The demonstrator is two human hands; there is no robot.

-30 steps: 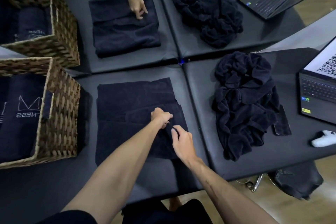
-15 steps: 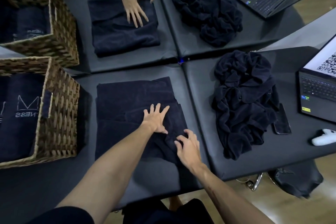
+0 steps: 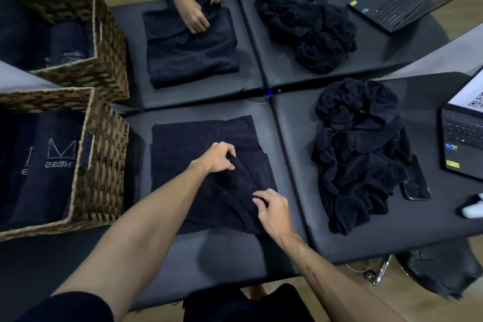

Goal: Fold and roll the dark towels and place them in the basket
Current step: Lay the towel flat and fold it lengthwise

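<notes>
Dark folded towel (image 3: 198, 154) lies flat on the near-left padded desk (image 3: 235, 251), beside a wicker basket (image 3: 102, 165) already holding towels. Left hand (image 3: 218, 158) pinches a raised fold of it — right hand (image 3: 271, 210) grips its near right edge. Unfolded towel heap (image 3: 358, 154) sits on the right pad.

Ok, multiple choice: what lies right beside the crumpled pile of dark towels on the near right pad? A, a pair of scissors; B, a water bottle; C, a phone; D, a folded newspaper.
C: a phone lies flat on the pad, its edge tucked against the right side of the crumpled towel pile.
</notes>
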